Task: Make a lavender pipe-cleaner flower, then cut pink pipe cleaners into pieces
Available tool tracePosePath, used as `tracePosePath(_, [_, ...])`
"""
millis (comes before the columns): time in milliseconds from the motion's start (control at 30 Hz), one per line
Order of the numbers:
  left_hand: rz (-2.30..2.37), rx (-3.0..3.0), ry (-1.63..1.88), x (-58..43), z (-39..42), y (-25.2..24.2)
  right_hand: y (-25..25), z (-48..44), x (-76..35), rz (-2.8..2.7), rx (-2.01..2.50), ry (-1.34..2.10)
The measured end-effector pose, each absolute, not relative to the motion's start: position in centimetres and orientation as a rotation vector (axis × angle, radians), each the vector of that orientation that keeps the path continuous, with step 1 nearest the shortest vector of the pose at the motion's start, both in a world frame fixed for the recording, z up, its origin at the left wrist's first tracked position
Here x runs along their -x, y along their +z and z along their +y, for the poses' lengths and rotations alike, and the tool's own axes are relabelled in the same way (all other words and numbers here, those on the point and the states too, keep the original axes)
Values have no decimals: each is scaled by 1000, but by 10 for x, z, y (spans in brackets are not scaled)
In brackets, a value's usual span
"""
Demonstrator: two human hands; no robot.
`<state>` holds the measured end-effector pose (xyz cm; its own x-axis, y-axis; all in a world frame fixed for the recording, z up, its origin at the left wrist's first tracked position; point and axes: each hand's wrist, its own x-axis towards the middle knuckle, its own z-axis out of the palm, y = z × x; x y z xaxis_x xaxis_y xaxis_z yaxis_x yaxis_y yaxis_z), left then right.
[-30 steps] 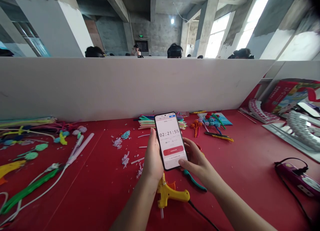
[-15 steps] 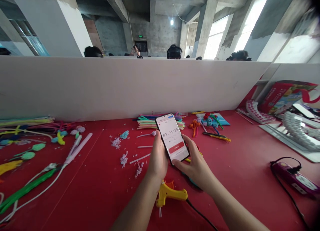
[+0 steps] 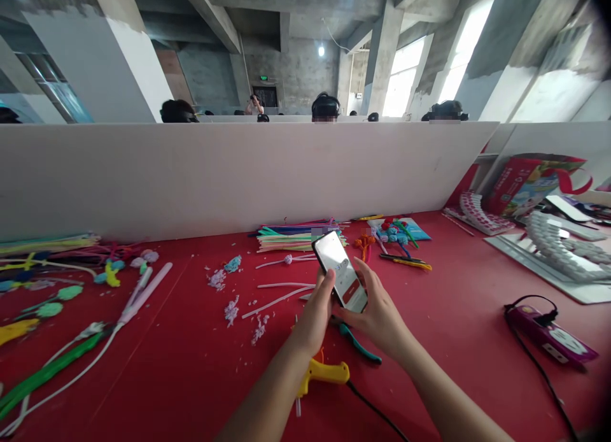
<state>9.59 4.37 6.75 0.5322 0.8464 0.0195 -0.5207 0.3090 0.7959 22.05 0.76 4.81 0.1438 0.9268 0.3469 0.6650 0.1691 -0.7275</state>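
Note:
A smartphone (image 3: 340,270) with a lit screen is held above the red table, tilted to the left at its top. My left hand (image 3: 315,318) grips its left lower edge, fingers closed round it. On the other side, my right hand (image 3: 379,311) clasps the lower right edge, thumb near the bottom. Just below the hands lies a yellow glue gun (image 3: 324,372), its front partly behind my left forearm. A teal-handled tool (image 3: 360,346) rests under the phone, its head hidden by my hands.
Pipe cleaner bundles (image 3: 291,239) lie along the white partition (image 3: 238,181). Lilac fluff scraps (image 3: 231,310) are scattered left of the phone. Flower-like pipe cleaner pieces (image 3: 69,293) spread at far left. A purple power strip (image 3: 548,334) with a black cord sits at right, near a red bag (image 3: 520,184).
The phone has shifted right and slightly down in view, tilting more, and its screen is harder to read. More of the teal-handled tool shows now. My view has tipped up slightly.

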Motion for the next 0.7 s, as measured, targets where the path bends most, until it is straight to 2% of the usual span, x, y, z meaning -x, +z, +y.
tracePosePath(333, [922, -1201, 962, -33, 46, 79, -17, -17, -352, -1453, 2304, 62])
tracePosePath(700, [1245, -1166, 1016, 2, 24, 47, -35, -19, -391, -1295, 2423, 7])
